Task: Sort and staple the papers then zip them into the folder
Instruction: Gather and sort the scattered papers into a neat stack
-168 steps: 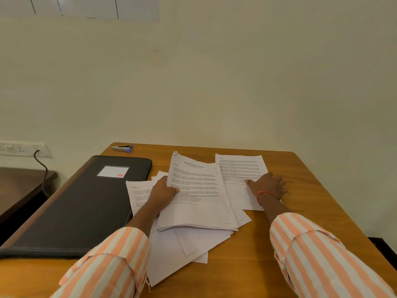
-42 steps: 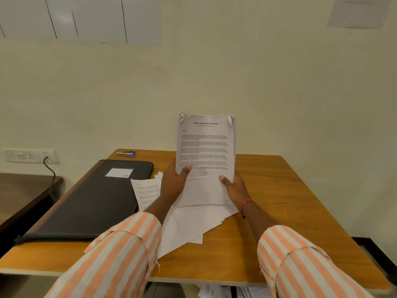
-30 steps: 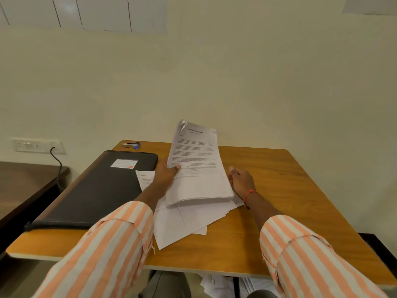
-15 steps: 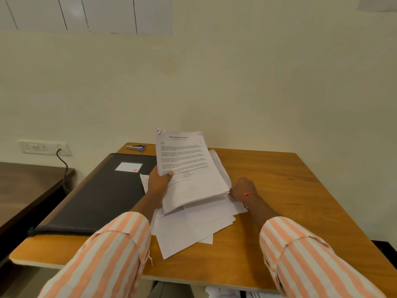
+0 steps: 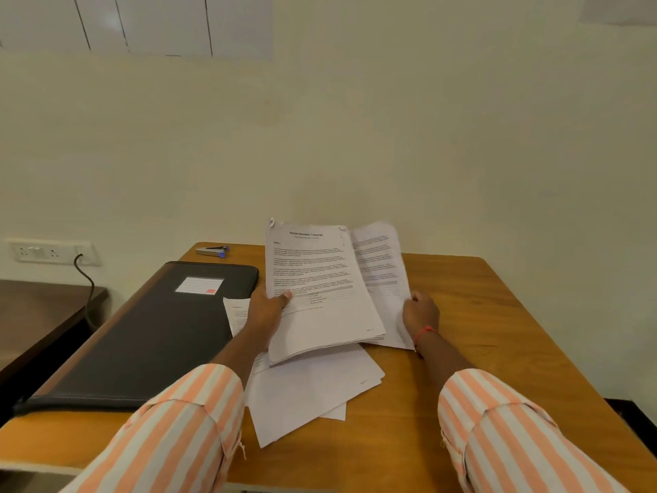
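While your left hand (image 5: 265,309) grips stack (image 5: 320,297) raised above desk (image 5: 497,332), your right hand (image 5: 419,313) now pinches sheet (image 5: 380,272) newly lifted beside it; sorting continues, loose papers (image 5: 313,389) remain flat, stapler (image 5: 212,250), folder (image 5: 153,332) untouched.

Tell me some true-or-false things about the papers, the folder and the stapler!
1. The left hand holds a stack of papers. True.
2. The black folder lies open. False: it lies closed on the table.
3. The stapler sits on the folder. False: it lies on the table beyond the folder, near the wall.
4. The right hand grips a sheet beside the stack. True.
5. Loose sheets lie on the table below the stack. True.
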